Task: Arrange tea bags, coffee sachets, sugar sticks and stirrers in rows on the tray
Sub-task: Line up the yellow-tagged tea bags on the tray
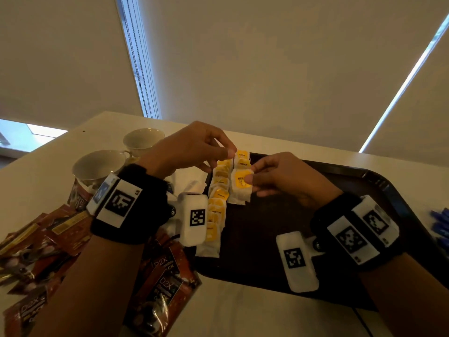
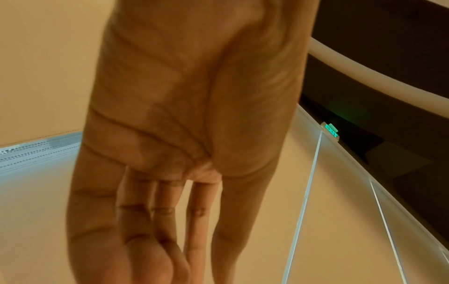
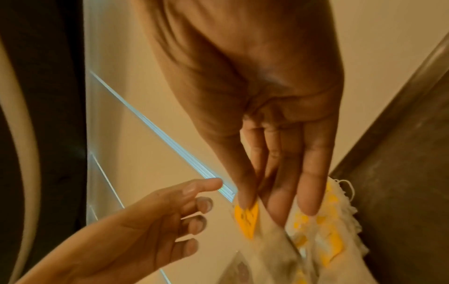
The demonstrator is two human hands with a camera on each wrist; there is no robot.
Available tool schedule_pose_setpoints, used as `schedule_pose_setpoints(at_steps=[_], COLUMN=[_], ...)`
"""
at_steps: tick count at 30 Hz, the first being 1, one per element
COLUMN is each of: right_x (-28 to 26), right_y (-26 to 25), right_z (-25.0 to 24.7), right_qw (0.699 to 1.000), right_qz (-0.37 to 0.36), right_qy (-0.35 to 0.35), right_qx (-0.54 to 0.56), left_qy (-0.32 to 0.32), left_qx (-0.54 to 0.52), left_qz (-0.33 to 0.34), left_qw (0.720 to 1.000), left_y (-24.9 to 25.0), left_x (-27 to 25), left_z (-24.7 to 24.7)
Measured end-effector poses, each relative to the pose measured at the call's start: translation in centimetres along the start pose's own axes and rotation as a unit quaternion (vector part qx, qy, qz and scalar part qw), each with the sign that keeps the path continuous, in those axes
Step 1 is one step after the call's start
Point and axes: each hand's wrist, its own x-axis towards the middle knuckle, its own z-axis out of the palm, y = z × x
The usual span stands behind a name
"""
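A dark brown tray (image 1: 267, 227) lies on the white table. A row of white tea bags with yellow tags (image 1: 218, 203) runs along its left edge, overlapping one another. Beside that row, at the far end, lie two more tea bags (image 1: 243, 159). My right hand (image 1: 250, 178) pinches a tea bag (image 1: 239, 188) by its yellow tag, thumb on top, just below those two. The right wrist view shows the same pinch (image 3: 257, 207) on the tag (image 3: 248, 221). My left hand (image 1: 228, 154) hovers at the far tea bags, its fingers loose and holding nothing (image 3: 194, 207).
Red-brown coffee sachets (image 1: 165, 288) lie spread over the table left of the tray, with more in a pile (image 1: 48, 239). Two white cups (image 1: 97, 164) (image 1: 143, 139) stand at the back left. Blue sticks (image 1: 441, 224) lie past the tray's right edge. The tray's middle and right are bare.
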Motion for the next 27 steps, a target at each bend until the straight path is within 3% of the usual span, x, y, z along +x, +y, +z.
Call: schedule_pose_setpoints(at_steps=[5,11,18,27], right_x=[1.0,2.4,3.6,4.0], right_y=[0.5,0.2,0.2,0.8], right_z=[-0.2,0.6,1.2,1.4], right_qw=[0.991,0.979,0.968,0.965], right_qz=[0.084,0.151,0.189,0.2], right_qy=[-0.061,-0.114,-0.076,-0.058], right_qx=[-0.082,-0.073,-0.149,-0.159], left_qy=[0.031,0.035,0.035,0.033], left_qx=[-0.004,-0.009,-0.012,-0.002], left_qz=[-0.007,-0.013,-0.015,-0.013], left_qw=[0.999,0.999,0.999,0.999], left_y=[0.1,0.0,0.0,-0.2], left_x=[-0.4,-0.6,-0.5,-0.4], left_z=[-0.7,-0.9,-1.0,-0.9])
